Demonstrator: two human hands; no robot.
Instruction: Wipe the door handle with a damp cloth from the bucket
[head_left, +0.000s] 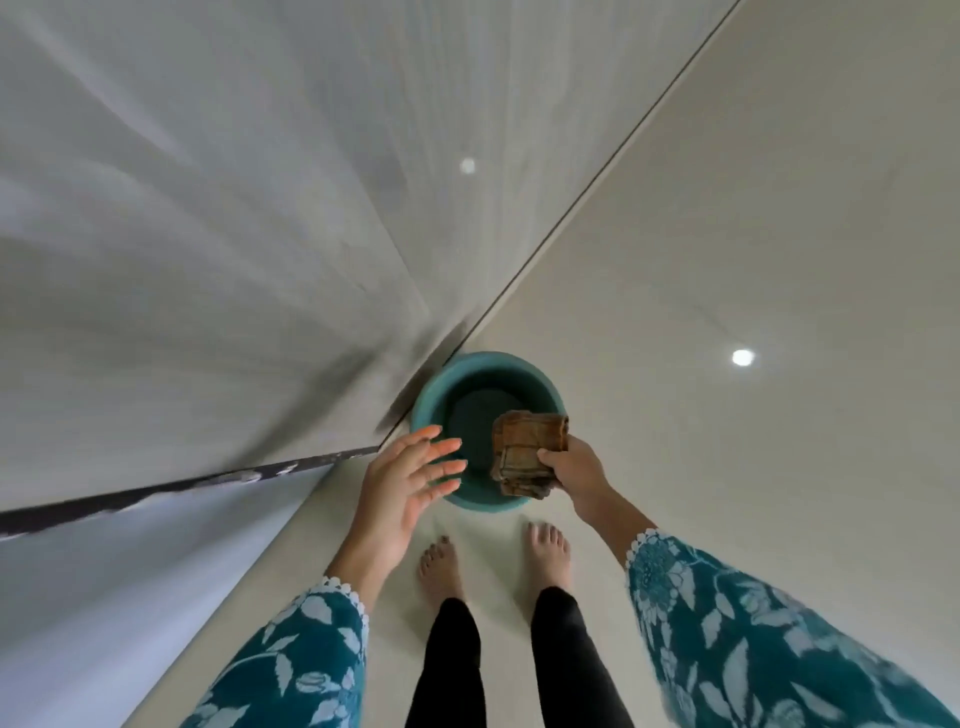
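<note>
A teal bucket (436, 395) stands on the pale floor just ahead of my bare feet, close to the foot of the door. My right hand (576, 473) grips a folded brown cloth (527, 452) and holds it over the right side of the bucket's mouth. My left hand (410, 478) hovers at the bucket's left rim with its fingers spread and nothing in it. The door handle is out of view.
A large pale door or wall panel (208, 234) rises on the left, with a dark edge strip (182, 488) along its bottom. Glossy floor tiles (753, 234) stretch to the right, split by a dark grout line. My feet (493, 561) stand just behind the bucket.
</note>
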